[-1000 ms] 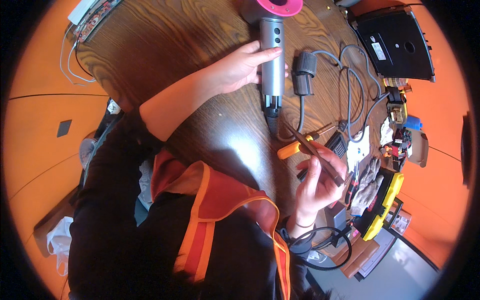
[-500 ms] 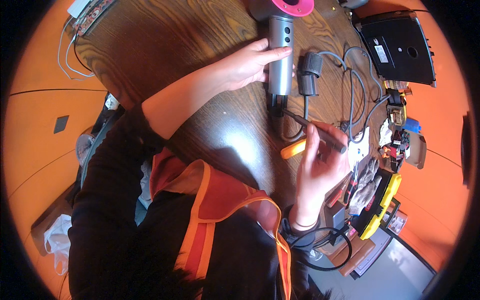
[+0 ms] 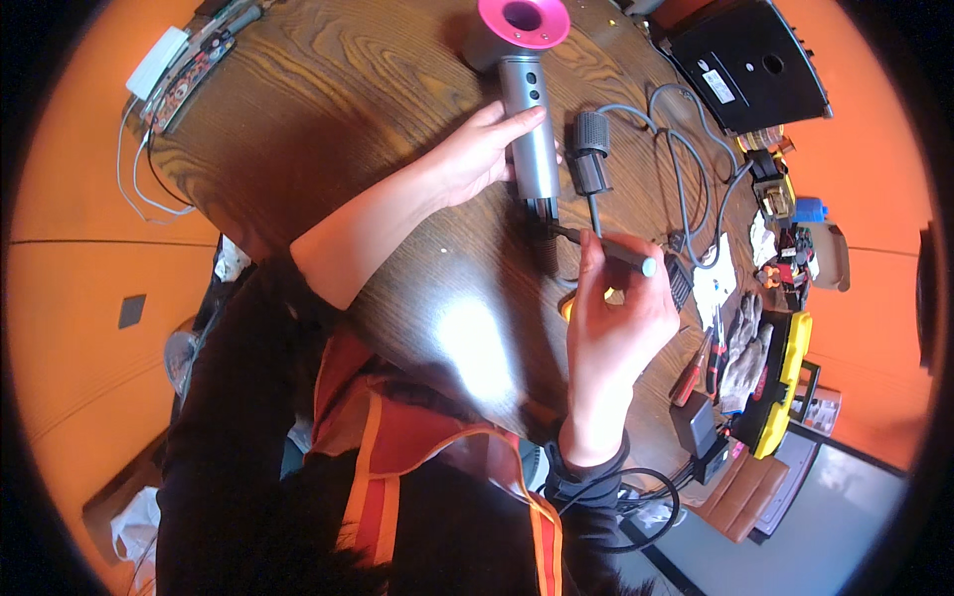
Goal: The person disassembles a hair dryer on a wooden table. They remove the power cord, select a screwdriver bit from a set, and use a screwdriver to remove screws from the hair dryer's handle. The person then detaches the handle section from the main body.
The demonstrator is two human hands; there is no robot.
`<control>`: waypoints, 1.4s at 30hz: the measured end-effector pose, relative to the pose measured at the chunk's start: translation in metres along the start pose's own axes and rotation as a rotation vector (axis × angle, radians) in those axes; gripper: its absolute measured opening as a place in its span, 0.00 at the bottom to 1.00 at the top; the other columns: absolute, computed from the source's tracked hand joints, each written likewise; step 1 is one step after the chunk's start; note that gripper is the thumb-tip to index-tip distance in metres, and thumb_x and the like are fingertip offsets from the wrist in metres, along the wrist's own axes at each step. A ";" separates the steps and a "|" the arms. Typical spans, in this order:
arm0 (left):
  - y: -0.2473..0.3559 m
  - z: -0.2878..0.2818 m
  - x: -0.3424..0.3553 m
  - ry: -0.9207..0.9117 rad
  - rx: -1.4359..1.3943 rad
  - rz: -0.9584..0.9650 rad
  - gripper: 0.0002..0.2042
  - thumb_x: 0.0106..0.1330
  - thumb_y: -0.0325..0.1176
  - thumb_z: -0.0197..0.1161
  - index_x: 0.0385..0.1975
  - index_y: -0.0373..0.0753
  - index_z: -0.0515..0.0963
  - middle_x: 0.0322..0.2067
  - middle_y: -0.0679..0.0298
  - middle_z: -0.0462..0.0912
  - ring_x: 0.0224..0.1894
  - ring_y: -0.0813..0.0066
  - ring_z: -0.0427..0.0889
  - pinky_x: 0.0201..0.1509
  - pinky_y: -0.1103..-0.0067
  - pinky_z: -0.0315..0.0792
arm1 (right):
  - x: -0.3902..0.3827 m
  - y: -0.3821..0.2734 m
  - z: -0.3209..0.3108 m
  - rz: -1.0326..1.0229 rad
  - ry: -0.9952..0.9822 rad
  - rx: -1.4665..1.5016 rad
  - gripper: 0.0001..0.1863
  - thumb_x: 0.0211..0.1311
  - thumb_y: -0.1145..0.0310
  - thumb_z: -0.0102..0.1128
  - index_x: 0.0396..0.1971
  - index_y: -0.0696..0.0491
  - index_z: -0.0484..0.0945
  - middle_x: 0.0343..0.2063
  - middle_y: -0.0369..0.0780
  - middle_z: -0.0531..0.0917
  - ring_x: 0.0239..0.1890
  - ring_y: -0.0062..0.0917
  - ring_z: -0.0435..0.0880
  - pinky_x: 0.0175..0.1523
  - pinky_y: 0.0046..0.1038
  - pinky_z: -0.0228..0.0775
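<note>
Half a second on, our whole view has slid, and the dark pen-like tool (image 3: 621, 258) has swung to show us its pale blue end, while its tip stays by the black lower end (image 3: 540, 211) of the hair dryer (image 3: 519, 74). Our left hand (image 3: 477, 159) is wrapped around the grey handle (image 3: 538, 164), thumb over the top and fingers showing on the right side, probably to stop it turning while leaving the lower end uncovered. Our right hand (image 3: 621, 313) pinches the tool like a pencil, likely for fine control; whether the tip touches the black part we cannot tell. The dryer is at the far middle of the wooden surface (image 3: 388, 109), just left of a dark mesh cylinder (image 3: 591, 129). Its long axis runs almost straight away from us, leaning slightly left at the far end: the pink ring (image 3: 556, 22) sits farthest off and the lower end points back toward us, perhaps for easy reach.
</note>
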State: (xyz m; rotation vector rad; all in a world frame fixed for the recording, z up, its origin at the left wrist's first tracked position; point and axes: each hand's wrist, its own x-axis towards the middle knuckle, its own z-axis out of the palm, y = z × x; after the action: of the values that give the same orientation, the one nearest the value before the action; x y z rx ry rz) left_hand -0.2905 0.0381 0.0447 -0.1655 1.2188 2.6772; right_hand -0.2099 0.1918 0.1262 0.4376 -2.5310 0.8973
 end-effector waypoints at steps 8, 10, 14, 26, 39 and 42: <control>-0.009 0.013 -0.009 -0.042 -0.007 0.236 0.13 0.66 0.39 0.49 0.43 0.40 0.59 0.33 0.58 0.72 0.37 0.67 0.77 0.40 0.70 0.76 | -0.013 0.011 0.006 -0.144 0.148 0.256 0.23 0.50 0.84 0.58 0.48 0.58 0.66 0.31 0.41 0.78 0.32 0.24 0.79 0.35 0.22 0.70; -0.010 0.017 -0.013 -0.049 0.007 0.292 0.13 0.66 0.39 0.49 0.43 0.40 0.59 0.33 0.59 0.71 0.36 0.68 0.77 0.38 0.69 0.77 | -0.017 0.014 0.011 -0.286 0.307 0.439 0.29 0.48 0.87 0.57 0.52 0.60 0.59 0.44 0.44 0.73 0.37 0.26 0.80 0.38 0.22 0.73; -0.011 0.022 -0.020 -0.021 0.082 0.387 0.12 0.66 0.38 0.49 0.42 0.39 0.58 0.32 0.59 0.70 0.34 0.66 0.78 0.37 0.69 0.77 | -0.024 0.020 0.004 -0.252 0.330 0.155 0.24 0.45 0.80 0.65 0.45 0.58 0.70 0.32 0.43 0.80 0.30 0.25 0.81 0.30 0.20 0.71; -0.015 0.018 -0.017 -0.029 0.252 0.507 0.15 0.65 0.37 0.51 0.43 0.37 0.56 0.32 0.58 0.70 0.32 0.68 0.79 0.36 0.71 0.77 | -0.034 0.030 -0.046 -0.186 -0.101 0.223 0.16 0.50 0.81 0.58 0.41 0.56 0.72 0.37 0.44 0.80 0.40 0.30 0.81 0.44 0.24 0.72; -0.020 0.026 -0.025 0.016 0.359 0.692 0.14 0.62 0.33 0.56 0.40 0.34 0.60 0.29 0.60 0.73 0.26 0.74 0.79 0.28 0.79 0.74 | -0.034 0.023 -0.059 -0.211 -0.204 0.019 0.06 0.50 0.81 0.57 0.30 0.58 0.77 0.22 0.41 0.79 0.22 0.24 0.79 0.28 0.21 0.69; -0.020 0.028 -0.028 0.022 0.384 0.718 0.14 0.62 0.33 0.56 0.39 0.33 0.60 0.28 0.60 0.74 0.26 0.74 0.79 0.28 0.79 0.74 | -0.041 0.020 -0.061 0.289 -0.307 -0.054 0.06 0.50 0.81 0.57 0.30 0.58 0.78 0.22 0.41 0.79 0.24 0.26 0.80 0.30 0.22 0.70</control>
State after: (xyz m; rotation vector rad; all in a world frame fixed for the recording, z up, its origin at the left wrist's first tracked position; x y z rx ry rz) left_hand -0.2595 0.0688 0.0536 0.3711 2.0866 2.8928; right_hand -0.1660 0.2527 0.1393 0.2068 -2.9478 0.9188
